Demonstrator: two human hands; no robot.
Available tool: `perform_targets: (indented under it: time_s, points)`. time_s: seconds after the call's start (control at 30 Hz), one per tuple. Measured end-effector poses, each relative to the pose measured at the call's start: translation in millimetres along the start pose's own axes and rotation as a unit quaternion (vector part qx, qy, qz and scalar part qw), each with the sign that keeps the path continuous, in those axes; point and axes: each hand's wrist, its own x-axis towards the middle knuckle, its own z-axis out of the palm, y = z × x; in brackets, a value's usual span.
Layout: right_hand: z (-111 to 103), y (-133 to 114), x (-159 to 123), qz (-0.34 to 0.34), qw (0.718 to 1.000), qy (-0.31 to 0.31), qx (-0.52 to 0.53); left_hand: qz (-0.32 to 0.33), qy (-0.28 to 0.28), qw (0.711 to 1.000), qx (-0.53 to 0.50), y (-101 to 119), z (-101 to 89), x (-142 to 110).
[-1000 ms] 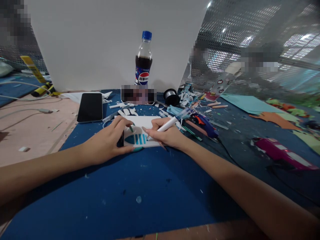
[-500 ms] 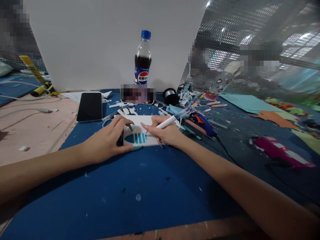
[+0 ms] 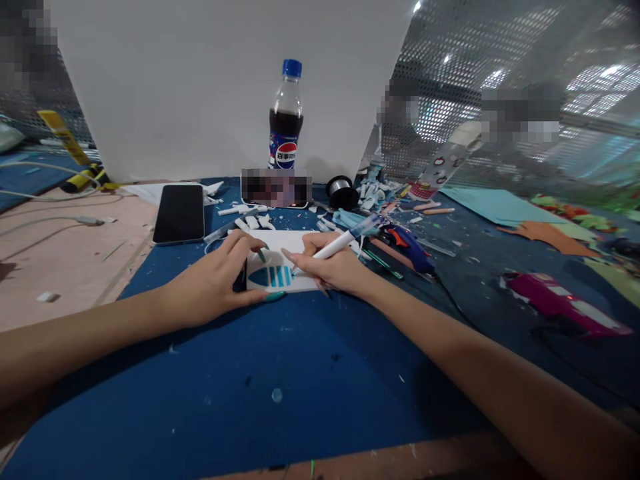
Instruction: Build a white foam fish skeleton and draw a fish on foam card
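Observation:
A small white board lies flat on the blue mat, marked with a blue leaf-like shape and several blue stripes. Curled around the board's left end, my left hand steadies it, thumb along the near edge and a green-nailed finger bent onto the top. My right hand rests at the board's right side, fingers closed around a white marker. The marker leans to the right, its tip at the rightmost stripe. My right hand covers part of the board's right end.
Behind the board stand a cola bottle and a propped phone. Another phone lies to the left. Plastic scraps, a spool, a blue tool and a magenta tool with cords occupy the right. The blue mat extends in front.
The marker tip and my right fingers have shifted very slightly at the rightmost stripe. My left hand and the board stay in place.

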Motion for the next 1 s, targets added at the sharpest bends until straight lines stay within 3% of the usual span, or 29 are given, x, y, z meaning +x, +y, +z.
perform_targets:
  time_s: [1.0]
  points:
    - [0.1, 1.0, 1.0, -0.01, 1.0, 0.007, -0.012, -0.012, -0.003, 1.0, -0.002, 0.5, 0.2, -0.4]
